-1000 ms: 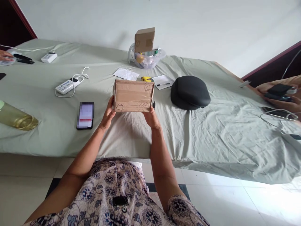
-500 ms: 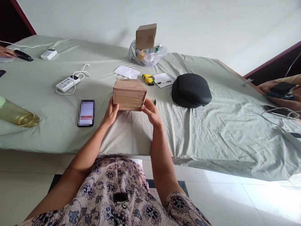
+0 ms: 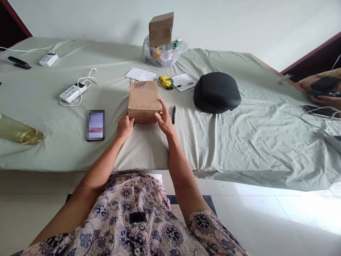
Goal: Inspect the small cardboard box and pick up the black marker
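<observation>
A small brown cardboard box (image 3: 144,96) with dark scribbled lines on its top is held between both hands over the cloth-covered table. My left hand (image 3: 125,125) grips its near left corner, thumb on the front face. On the opposite side, my right hand (image 3: 164,119) holds the near right corner, fingers along the side and thumb at the front edge. Just right of that hand lies a black pen (image 3: 174,114). Beyond the box are a yellow tape measure (image 3: 166,82) and a white sheet of paper (image 3: 140,74).
A smartphone (image 3: 95,125), a power strip (image 3: 72,93) and a yellowish bottle (image 3: 22,131) lie to the left. Rightward sits a black case (image 3: 217,92). Behind stands a clear plastic basket (image 3: 169,58) with another cardboard box (image 3: 161,30). Someone's hands (image 3: 319,87) hold a dark object at far right.
The box has tipped so that more of its top shows and less of its front. My right hand has shifted slightly left with it, and the pen beside it is now uncovered.
</observation>
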`<state>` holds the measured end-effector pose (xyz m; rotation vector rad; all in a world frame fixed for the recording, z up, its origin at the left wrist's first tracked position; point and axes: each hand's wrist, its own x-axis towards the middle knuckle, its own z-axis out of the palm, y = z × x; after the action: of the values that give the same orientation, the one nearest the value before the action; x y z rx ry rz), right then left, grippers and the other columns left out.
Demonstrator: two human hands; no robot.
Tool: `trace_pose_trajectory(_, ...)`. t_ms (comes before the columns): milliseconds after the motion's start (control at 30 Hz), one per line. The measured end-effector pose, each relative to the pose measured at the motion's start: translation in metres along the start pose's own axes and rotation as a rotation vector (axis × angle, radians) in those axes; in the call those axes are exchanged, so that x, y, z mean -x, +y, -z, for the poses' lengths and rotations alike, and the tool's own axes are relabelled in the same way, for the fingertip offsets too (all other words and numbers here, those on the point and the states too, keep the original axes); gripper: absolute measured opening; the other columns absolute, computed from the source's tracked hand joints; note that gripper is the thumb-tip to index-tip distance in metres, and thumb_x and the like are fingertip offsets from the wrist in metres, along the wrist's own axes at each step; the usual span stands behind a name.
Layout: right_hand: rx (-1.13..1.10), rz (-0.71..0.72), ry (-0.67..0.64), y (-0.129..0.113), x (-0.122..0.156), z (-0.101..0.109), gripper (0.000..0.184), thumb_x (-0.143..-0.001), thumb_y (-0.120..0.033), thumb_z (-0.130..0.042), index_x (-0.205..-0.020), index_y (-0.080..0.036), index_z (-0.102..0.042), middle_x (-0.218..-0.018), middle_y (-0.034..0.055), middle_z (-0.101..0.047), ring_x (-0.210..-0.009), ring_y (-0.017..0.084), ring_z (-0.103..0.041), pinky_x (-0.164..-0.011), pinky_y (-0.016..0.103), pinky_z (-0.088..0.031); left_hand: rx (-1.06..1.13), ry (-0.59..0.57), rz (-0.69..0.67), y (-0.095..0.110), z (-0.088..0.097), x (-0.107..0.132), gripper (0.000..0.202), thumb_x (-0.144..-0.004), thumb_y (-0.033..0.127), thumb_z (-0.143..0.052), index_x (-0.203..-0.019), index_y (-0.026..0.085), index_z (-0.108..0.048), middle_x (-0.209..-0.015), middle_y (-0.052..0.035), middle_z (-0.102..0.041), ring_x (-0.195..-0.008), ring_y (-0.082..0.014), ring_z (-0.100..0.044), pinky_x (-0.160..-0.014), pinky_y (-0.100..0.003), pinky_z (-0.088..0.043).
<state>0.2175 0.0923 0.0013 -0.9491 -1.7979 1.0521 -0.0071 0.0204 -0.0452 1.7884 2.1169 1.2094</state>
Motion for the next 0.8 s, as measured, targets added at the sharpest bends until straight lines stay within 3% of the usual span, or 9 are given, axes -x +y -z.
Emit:
trace_pose_trajectory(133, 0.138, -0.018, 0.109, -0.004, 0.002, -0.007, 0.092, -0.089, -0.085, -0.043, -0.159, -0.026, -0.04, -0.13, 0.0133, -0.072, -0.108, 0.028, -0.073, -0.095, 0.043, -0.06, -0.056, -0.022, 0.041, 0.001, 0.0, 0.0, 0.024, -0.099, 0.042, -0.053, -0.096, 0.018, -0.058, -0.106, -0.0176, -0.072, -0.11, -0.0331, -0.069, -0.099, -0.046, -0.054)
trace_pose_trajectory(267, 0.165, -0.009, 0.166, -0.004, 0.003, -0.01, 0.086, -0.09, -0.082, -0.044, -0.154, -0.025, -0.046, -0.124, 0.0127, -0.074, -0.103, 0.028, -0.073, -0.094, 0.043, -0.06, -0.119, -0.055, 0.094, 0.008, 0.003, -0.001, 0.017, -0.098, 0.034, -0.054, -0.093, 0.018, -0.057, -0.106, -0.0191, -0.072, -0.111, -0.0345, -0.07, -0.099, -0.047, -0.054)
trace_pose_trajectory(433, 0.117, 0.031, 0.114, 0.0, 0.002, -0.009, 0.097, -0.085, -0.085, -0.05, -0.155, -0.019, -0.043, -0.124, 0.0163, -0.073, -0.098, 0.028, -0.074, -0.09, 0.045, -0.061, -0.136, -0.078, 0.125, 0.015, 0.008, 0.0, 0.016, -0.097, 0.032, -0.052, -0.102, 0.018, -0.058, -0.11, -0.02, -0.073, -0.115, -0.0348, -0.07, -0.098, -0.045, -0.054)
trace_pose_trajectory(567, 0.149, 0.007, 0.147, 0.001, 0.0, -0.013, 0.093, -0.088, -0.083, -0.047, -0.155, -0.019, -0.043, -0.121, 0.0162, -0.074, -0.101, 0.029, -0.075, -0.092, 0.044, -0.06, -0.136, -0.078, 0.119, 0.014, 0.009, 0.0, 0.019, -0.099, 0.033, -0.047, -0.104, 0.019, -0.058, -0.11, -0.0186, -0.074, -0.113, -0.034, -0.07, -0.098, -0.045, -0.055)
trace_pose_trajectory(800, 0.158, -0.035, 0.125, -0.001, 0.0, -0.018, 0.087, -0.09, -0.078, -0.051, -0.158, -0.025, -0.039, -0.127, 0.0144, -0.072, -0.11, 0.029, -0.073, -0.095, 0.043, -0.058, -0.064, -0.014, 0.136, 0.006, 0.004, 0.0, 0.023, -0.096, 0.043, -0.051, -0.087, 0.022, -0.055, -0.098, -0.0162, -0.074, -0.105, -0.0342, -0.071, -0.095, -0.046, -0.056)
